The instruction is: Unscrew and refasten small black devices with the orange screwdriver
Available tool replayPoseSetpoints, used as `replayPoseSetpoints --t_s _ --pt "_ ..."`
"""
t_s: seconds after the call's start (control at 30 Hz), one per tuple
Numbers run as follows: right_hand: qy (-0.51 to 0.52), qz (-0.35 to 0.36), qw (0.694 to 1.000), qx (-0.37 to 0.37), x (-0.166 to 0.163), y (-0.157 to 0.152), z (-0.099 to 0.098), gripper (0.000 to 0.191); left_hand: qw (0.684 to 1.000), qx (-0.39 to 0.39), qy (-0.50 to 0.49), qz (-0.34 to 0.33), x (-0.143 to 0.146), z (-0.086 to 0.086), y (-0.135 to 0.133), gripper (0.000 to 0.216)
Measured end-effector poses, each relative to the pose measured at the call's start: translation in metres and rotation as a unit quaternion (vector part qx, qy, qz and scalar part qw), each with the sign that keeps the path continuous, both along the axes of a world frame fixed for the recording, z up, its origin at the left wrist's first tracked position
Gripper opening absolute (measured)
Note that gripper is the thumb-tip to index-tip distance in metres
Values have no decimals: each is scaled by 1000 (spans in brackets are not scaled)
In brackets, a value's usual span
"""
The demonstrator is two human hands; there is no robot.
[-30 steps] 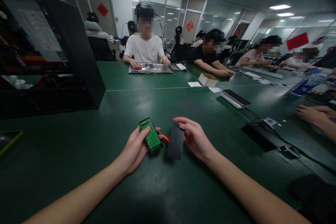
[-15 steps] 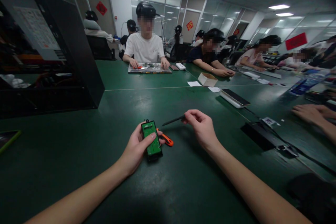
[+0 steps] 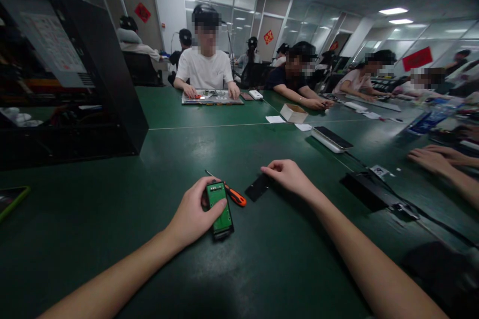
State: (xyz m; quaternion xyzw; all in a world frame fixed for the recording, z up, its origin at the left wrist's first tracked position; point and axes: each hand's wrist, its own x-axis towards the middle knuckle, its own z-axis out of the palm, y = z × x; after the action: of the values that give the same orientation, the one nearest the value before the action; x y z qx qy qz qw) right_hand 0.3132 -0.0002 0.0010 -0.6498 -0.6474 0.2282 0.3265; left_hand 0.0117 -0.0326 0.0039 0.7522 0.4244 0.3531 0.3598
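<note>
My left hand (image 3: 196,212) is closed around a small black device casing with a green circuit board (image 3: 221,214) exposed on its upper face; the thumb presses on the board. Just beyond it, a screwdriver with an orange and black handle (image 3: 236,196) lies on the green table, its thin shaft partly hidden behind the device. To the right, my right hand (image 3: 288,175) pinches a flat, thin black cover plate (image 3: 257,187) by its far right corner. The plate is low over the table or touching it; I cannot tell which.
A large open black computer case (image 3: 123,94) stands at the left. On the right are a black box-shaped device (image 3: 364,190) with cables, a white device (image 3: 331,139) and a small open carton (image 3: 294,113). Co-workers sit across the table; another person's hands (image 3: 430,157) rest at right.
The black plate in my right hand has turned from edge-on to flat and come down toward the table. My left hand has lowered the device slightly, uncovering part of the screwdriver's shaft.
</note>
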Motion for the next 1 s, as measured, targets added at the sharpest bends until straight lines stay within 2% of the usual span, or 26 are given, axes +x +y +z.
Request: replayPoseSetpoints --t_s 0.13,0.27,0.37,0.43,0.5,0.57,0.63,0.73,0.8,0.9,1.0 --pt "-41 -3 998 43 -10 -2 -6 34 995 39 88 34 -1 -2 2 34" --pt "-58 15 992 112 -32 -16 1 33 989 58 132 42 -1 -7 1 37" --pt "-64 88 983 145 -58 -39 9 29 985 76 144 48 -1 -9 0 45" --pt "-82 177 965 172 -79 -58 10 30 984 82 152 40 -1 -9 0 40" --pt "-100 248 941 206 -101 -75 9 40 986 72 145 30 -1 -8 1 28" --pt "-95 278 929 223 -120 -89 6 58 992 50 113 21 -1 -6 2 19" --pt "-97 279 931 214 -133 -97 4 68 997 29 75 5 0 -4 2 13" --pt "-112 262 945 161 -140 -102 5 60 1000 5 24 -2 0 -1 3 15" --pt "-107 259 953 119 -136 -102 8 60 1000 -14 -1 11 -1 -1 5 19" --pt "-87 264 958 72 -127 -102 12 70 998 -38 -40 26 -2 -4 8 25" --pt "-75 275 957 48 -121 -101 14 64 994 -53 -88 39 -4 -7 12 27"
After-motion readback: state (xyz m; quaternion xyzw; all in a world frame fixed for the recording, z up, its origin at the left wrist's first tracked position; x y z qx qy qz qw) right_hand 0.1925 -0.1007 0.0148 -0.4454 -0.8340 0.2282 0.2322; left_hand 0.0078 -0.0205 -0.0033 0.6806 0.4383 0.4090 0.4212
